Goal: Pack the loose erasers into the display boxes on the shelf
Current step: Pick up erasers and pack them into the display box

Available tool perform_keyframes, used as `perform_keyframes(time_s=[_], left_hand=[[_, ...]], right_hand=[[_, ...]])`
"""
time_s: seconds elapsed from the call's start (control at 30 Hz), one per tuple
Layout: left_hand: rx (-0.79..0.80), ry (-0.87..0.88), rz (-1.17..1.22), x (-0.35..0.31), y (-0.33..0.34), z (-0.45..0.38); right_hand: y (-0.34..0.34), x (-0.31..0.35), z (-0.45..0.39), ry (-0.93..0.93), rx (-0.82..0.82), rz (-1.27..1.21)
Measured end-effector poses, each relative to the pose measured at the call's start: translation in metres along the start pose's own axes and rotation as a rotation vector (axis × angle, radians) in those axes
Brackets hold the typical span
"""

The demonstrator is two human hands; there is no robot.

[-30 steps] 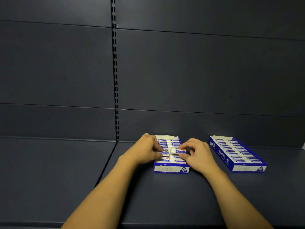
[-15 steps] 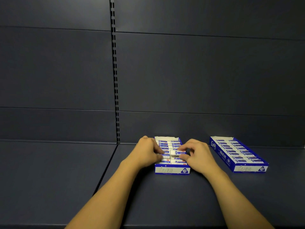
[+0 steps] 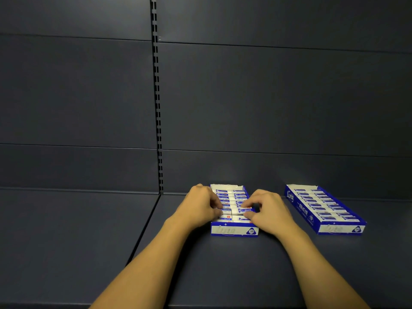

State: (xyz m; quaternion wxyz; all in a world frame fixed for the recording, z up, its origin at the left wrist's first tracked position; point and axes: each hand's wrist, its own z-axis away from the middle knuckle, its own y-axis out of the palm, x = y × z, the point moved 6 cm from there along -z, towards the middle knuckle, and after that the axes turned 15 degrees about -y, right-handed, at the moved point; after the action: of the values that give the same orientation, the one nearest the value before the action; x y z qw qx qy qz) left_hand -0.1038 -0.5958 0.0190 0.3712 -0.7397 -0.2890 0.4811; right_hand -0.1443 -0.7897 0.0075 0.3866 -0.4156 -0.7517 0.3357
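Note:
A blue and white display box [image 3: 234, 230] sits on the dark shelf in front of me, holding two rows of white erasers with blue sleeves. My right hand [image 3: 270, 211] pinches one eraser [image 3: 243, 210] between thumb and forefinger over the box's right row. At the box's left side, my left hand [image 3: 201, 205] has its curled fingertips on an eraser [image 3: 226, 211] in the left row. A second display box [image 3: 323, 209], full of erasers, lies at an angle to the right.
The dark shelf [image 3: 223, 268] runs left and right, with a seam between two shelf boards left of the box. A slotted upright [image 3: 157, 97] rises in the back panel behind my left hand.
Both hands stay at the middle box. The eraser in my right hand has sunk slightly lower toward the right row; the view has shifted a little.

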Motion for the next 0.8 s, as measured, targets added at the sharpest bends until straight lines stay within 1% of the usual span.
perform_keyframes(time_s=[0.17, 0.43, 0.6, 0.67, 0.73, 0.8], left_hand=[[0.015, 0.002, 0.015, 0.0, 0.002, -0.002], [0.052, -0.03, 0.061, 0.005, 0.005, -0.005], [0.062, -0.083, 0.109, 0.006, 0.002, -0.003], [0.067, -0.094, 0.153, 0.006, -0.004, -0.001], [0.033, -0.09, 0.157, 0.007, -0.016, 0.0], [-0.029, -0.091, 0.113, 0.012, -0.034, 0.0]], right_hand=[[0.004, -0.001, -0.003, 0.009, 0.024, -0.06], [0.004, -0.004, -0.003, 0.009, 0.005, -0.125], [0.0, 0.002, -0.002, -0.001, 0.017, -0.099], [-0.007, 0.005, -0.002, -0.01, -0.007, -0.093], [-0.019, 0.008, -0.005, -0.011, -0.058, -0.089], [-0.029, 0.014, -0.012, -0.016, -0.077, -0.078]])
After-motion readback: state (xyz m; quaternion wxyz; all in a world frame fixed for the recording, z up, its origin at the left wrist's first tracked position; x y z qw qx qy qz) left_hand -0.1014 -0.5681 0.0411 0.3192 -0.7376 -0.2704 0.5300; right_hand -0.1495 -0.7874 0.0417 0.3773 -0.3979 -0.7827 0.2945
